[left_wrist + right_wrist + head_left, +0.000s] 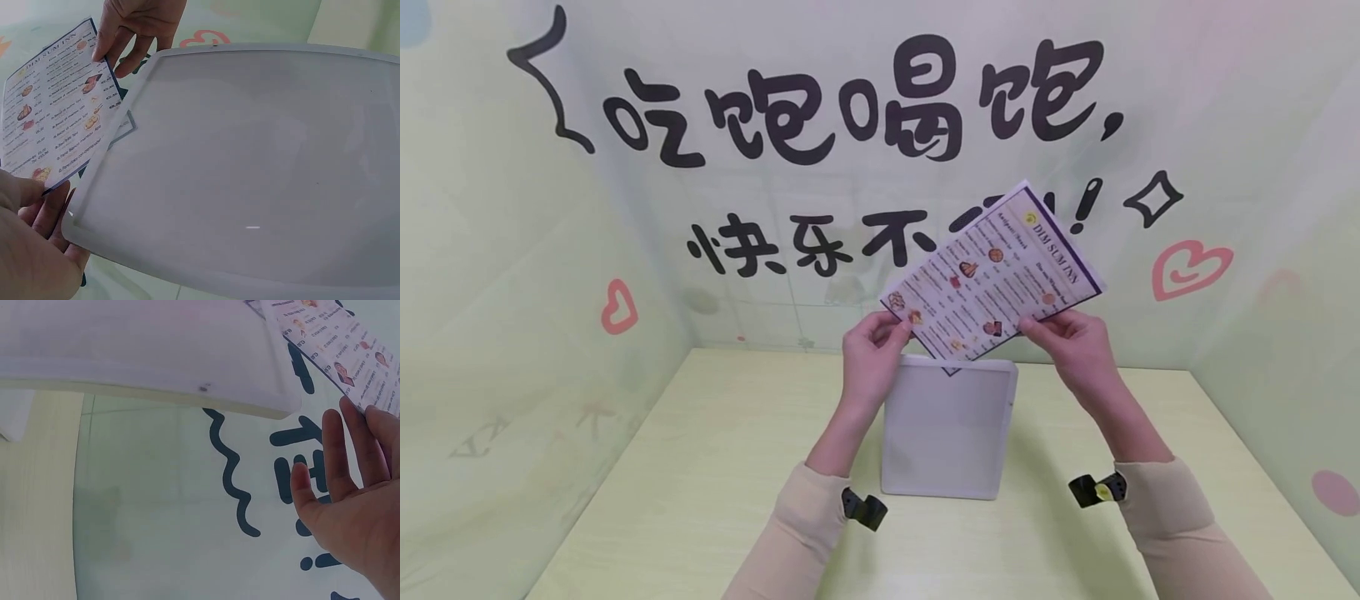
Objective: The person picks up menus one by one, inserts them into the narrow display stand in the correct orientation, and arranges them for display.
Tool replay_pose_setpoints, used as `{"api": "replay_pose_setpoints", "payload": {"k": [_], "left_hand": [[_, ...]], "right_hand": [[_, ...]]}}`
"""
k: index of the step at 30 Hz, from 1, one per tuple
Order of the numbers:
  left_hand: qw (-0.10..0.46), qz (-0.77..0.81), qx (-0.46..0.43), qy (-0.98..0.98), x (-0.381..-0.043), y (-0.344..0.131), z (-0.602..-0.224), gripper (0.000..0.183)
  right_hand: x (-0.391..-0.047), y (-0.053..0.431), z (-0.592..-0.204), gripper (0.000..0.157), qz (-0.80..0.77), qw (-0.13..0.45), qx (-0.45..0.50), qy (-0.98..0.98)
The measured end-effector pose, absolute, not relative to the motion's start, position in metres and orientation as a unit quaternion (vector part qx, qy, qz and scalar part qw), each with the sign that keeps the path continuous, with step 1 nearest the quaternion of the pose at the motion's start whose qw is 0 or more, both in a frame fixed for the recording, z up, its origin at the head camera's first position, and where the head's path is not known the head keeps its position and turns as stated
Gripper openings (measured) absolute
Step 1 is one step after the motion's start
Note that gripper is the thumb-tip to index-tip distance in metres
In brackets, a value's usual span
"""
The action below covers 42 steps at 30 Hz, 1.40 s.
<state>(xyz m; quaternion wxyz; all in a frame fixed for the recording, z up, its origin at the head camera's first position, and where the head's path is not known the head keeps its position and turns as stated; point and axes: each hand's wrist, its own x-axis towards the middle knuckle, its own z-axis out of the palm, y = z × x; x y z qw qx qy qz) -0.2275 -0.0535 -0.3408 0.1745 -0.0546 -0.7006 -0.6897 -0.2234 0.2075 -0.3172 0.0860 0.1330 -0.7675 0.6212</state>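
Note:
A printed menu sheet (992,267) headed "DIM SUM INN" is held up at a slant by both hands. My left hand (868,354) pinches its lower left corner between thumb and fingers. At its right edge, my right hand (1071,346) pinches with thumb and forefinger, the other fingers spread in the right wrist view. Below the sheet stands a pale, white-rimmed display holder (946,433), upright on the table. The menu's lowest corner overlaps the holder's top edge and shows faintly through its panel. In the left wrist view, the left fingers lie close beside the holder's rim (70,232).
The holder stands on a light wood-grain table (737,467). Behind it hangs a pale backdrop (790,192) with black lettering and pink hearts, and similar sheets close in both sides. A black wrist camera (863,508) sits at the left sleeve, another camera (1096,490) at the right.

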Motion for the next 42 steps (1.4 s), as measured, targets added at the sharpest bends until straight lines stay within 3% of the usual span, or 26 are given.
{"api": "replay_pose_setpoints", "payload": {"k": [29,42], "left_hand": [[0.178,-0.698,-0.061,-0.691,-0.227,-0.058,-0.340,0.019],[0.171,-0.677,-0.061,-0.713,-0.222,-0.063,-0.344,0.013]], "right_hand": [[-0.227,0.231,-0.297,0.034,0.469,0.069,0.184,-0.861],[-0.227,0.228,-0.293,0.041,0.508,0.047,0.163,-0.845]]}}
